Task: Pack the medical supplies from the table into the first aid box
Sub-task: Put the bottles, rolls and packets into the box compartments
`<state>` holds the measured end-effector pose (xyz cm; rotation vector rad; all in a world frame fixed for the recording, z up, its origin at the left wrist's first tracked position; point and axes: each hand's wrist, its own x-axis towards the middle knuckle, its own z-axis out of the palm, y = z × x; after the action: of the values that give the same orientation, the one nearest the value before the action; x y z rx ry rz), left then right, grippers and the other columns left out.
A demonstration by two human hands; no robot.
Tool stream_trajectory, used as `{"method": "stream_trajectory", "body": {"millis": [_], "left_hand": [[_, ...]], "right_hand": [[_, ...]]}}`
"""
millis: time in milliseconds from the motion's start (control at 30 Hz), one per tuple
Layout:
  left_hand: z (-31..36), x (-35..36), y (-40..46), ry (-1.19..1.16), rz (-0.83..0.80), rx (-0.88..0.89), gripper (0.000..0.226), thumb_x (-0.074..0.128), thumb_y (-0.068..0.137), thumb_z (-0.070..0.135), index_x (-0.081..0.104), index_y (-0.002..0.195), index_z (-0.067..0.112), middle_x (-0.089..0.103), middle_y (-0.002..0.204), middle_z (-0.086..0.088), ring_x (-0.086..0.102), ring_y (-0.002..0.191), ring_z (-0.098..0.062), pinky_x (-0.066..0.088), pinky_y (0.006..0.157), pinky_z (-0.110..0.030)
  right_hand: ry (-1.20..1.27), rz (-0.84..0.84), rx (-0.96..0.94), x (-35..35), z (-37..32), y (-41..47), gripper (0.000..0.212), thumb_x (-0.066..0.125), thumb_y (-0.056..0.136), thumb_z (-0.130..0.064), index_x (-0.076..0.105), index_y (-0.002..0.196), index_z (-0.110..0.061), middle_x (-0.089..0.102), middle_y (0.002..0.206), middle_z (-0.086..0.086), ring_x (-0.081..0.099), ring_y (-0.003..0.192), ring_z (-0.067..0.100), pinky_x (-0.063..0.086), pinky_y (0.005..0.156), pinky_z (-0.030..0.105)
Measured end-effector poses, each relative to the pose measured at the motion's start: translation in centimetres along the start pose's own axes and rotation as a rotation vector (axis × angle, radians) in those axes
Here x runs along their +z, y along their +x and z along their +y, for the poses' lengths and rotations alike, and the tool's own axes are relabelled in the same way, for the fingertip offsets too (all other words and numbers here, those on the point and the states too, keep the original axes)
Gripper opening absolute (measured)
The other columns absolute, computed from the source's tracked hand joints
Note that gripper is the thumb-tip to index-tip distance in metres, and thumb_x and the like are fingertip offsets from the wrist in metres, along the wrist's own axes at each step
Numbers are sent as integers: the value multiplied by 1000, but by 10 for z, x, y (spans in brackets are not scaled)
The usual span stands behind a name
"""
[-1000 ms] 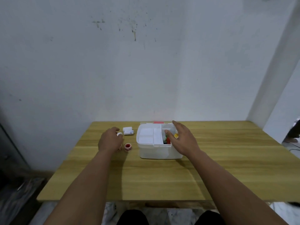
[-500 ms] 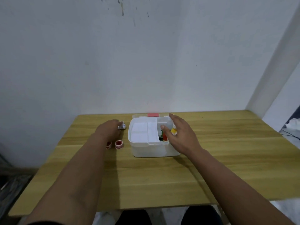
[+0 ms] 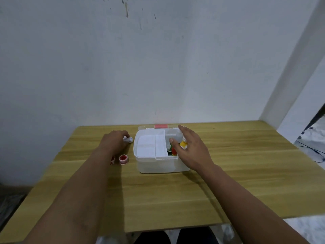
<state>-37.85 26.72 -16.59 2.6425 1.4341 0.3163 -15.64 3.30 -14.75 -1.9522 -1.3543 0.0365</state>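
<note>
The white first aid box (image 3: pixel 161 162) stands open at mid-table, with its lid and red latch (image 3: pixel 161 126) lying behind it. A white inner tray (image 3: pixel 149 147) fills its left part, and red and green items (image 3: pixel 173 151) show in the right part. My right hand (image 3: pixel 193 150) hovers palm-down over that right part, with a yellow-and-white bottle (image 3: pixel 183 144) between thumb and fingers. Left of the box, my left hand (image 3: pixel 112 141) closes over a white pack (image 3: pixel 128 139) whose end pokes out. A red tape roll (image 3: pixel 123 159) lies near my left wrist.
A second red roll (image 3: pixel 112 160) is half hidden by my left forearm. The wooden table (image 3: pixel 246 173) runs against a white wall. A dark cable (image 3: pixel 316 152) lies on the floor at the right. My dark-clothed knees show below the front edge.
My left hand has moved forward and right onto the white pack, covering most of it. My right hand stays over the box's right part. The view has tilted down.
</note>
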Motion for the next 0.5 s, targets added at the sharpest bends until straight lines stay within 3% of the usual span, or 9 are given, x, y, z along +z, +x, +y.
{"method": "stream_trajectory", "body": {"millis": [100, 300, 500], "left_hand": [[3, -8, -3, 2, 74, 1, 20, 57, 96, 46, 66, 104, 30, 71, 103, 4, 62, 89, -18, 51, 77, -35], [9, -56, -12, -223, 264, 37, 25, 73, 86, 36, 69, 109, 25, 71, 102, 1, 63, 89, -22, 48, 73, -33], [51, -90, -31, -307, 211, 206, 33, 83, 77, 36, 66, 103, 25, 69, 98, 8, 64, 88, -16, 54, 74, -34]], "right_hand": [[-9, -7, 6, 0, 0, 0, 74, 46, 95, -69, 34, 157, -31, 35, 163, -7, 27, 151, 13, 35, 119, 43], [1, -23, 12, -1, -3, -1, 76, 45, 94, -70, 34, 158, -31, 34, 163, -8, 25, 152, 12, 35, 119, 41], [1, -42, 8, -5, -6, -3, 75, 47, 95, -67, 33, 158, -29, 35, 163, -5, 26, 152, 15, 34, 118, 42]]}}
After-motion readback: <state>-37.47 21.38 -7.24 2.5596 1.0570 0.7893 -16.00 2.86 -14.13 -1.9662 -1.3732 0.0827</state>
